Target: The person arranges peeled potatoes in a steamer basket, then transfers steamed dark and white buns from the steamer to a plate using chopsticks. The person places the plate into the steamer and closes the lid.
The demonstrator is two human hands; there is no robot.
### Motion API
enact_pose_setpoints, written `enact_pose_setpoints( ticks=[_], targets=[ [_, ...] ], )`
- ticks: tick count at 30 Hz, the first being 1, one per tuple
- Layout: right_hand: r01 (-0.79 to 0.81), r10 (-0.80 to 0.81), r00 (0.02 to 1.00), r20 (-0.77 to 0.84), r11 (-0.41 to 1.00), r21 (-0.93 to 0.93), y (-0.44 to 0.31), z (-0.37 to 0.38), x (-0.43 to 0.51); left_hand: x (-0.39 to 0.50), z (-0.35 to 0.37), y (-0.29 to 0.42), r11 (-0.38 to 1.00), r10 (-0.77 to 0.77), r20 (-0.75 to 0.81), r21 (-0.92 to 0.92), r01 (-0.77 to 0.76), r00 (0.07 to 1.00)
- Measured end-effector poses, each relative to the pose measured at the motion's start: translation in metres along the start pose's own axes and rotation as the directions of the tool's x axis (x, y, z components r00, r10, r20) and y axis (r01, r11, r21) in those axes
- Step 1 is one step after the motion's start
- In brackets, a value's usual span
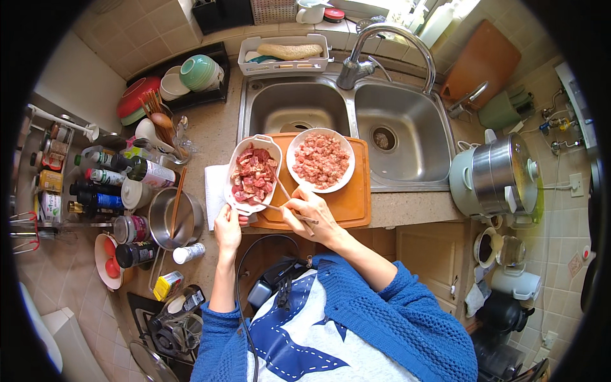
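My left hand (228, 230) grips the near handle of a white oval baking dish (231, 157), which holds pieces of raw red meat (253, 174). A pair of chopsticks (286, 192) is held in my right hand (312, 212), their tips reaching into that meat. Right of the dish, a round white plate (351, 174) carries a heap of pale pink minced meat (321, 160). Under the plate lies an orange-brown cutting board (355, 205), whose left part is partly covered by the dish. My fingers hide part of the dish's handle.
Behind the board is a double steel sink (353, 119) with a tall faucet (405, 29). A steel pot (162, 215) with chopsticks across it stands left, among several bottles and jars. A white paper towel (215, 184) lies beside the dish. A steamer (496, 176) stands right.
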State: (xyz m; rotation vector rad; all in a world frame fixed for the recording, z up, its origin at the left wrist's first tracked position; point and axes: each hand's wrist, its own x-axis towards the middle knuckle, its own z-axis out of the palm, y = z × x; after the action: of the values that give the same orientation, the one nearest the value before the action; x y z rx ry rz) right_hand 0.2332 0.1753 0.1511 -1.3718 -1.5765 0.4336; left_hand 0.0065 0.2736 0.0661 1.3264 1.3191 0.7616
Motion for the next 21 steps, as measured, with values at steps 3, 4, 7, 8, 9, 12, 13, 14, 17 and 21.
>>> enact_pose_setpoints(
  ticks=[3,4,7,8,9,12,13,14,17,21],
  targets=[
    [0.062,-0.059,0.997,0.046,0.996,-0.069,0.013,0.003,0.002,0.0,-0.008,0.004,0.996,-0.077,0.061,-0.045,0.08,0.995],
    [0.096,-0.087,0.992,0.091,0.991,-0.091,0.016,0.003,0.003,-0.002,-0.011,0.005,0.993,-0.112,0.078,-0.038,0.115,0.991],
    [0.23,-0.161,0.947,0.276,0.944,-0.239,0.022,0.003,0.005,-0.007,-0.016,0.006,0.988,-0.148,0.05,-0.03,0.15,0.988],
    [0.275,-0.189,0.93,0.315,0.927,-0.256,0.024,0.005,0.007,-0.009,-0.016,0.005,0.989,-0.141,0.048,-0.038,0.142,0.989],
    [0.319,-0.215,0.911,0.352,0.907,-0.274,0.024,0.005,0.009,-0.01,-0.016,0.004,0.983,-0.17,0.041,-0.057,0.172,0.985],
    [0.322,-0.26,0.919,0.295,0.928,-0.186,0.025,0.0,0.018,-0.012,-0.014,0.003,0.99,-0.113,0.06,-0.077,0.118,0.992],
    [0.295,-0.251,0.941,0.228,0.936,-0.19,0.026,-0.001,0.025,-0.012,-0.014,0.003,0.99,-0.107,0.06,-0.084,0.112,0.992],
    [0.242,-0.223,0.962,0.156,0.963,-0.115,0.025,-0.002,0.03,-0.012,-0.013,0.004,0.991,-0.101,0.055,-0.085,0.106,0.993],
    [0.074,-0.074,0.997,0.01,0.997,-0.038,0.024,-0.002,0.047,-0.013,-0.011,0.008,0.981,-0.106,0.041,-0.159,0.112,0.993],
    [-0.068,0.067,0.997,-0.038,0.997,-0.031,0.018,-0.004,0.062,-0.014,-0.009,0.013,0.992,-0.076,0.038,-0.099,0.079,0.996]
  ],
)
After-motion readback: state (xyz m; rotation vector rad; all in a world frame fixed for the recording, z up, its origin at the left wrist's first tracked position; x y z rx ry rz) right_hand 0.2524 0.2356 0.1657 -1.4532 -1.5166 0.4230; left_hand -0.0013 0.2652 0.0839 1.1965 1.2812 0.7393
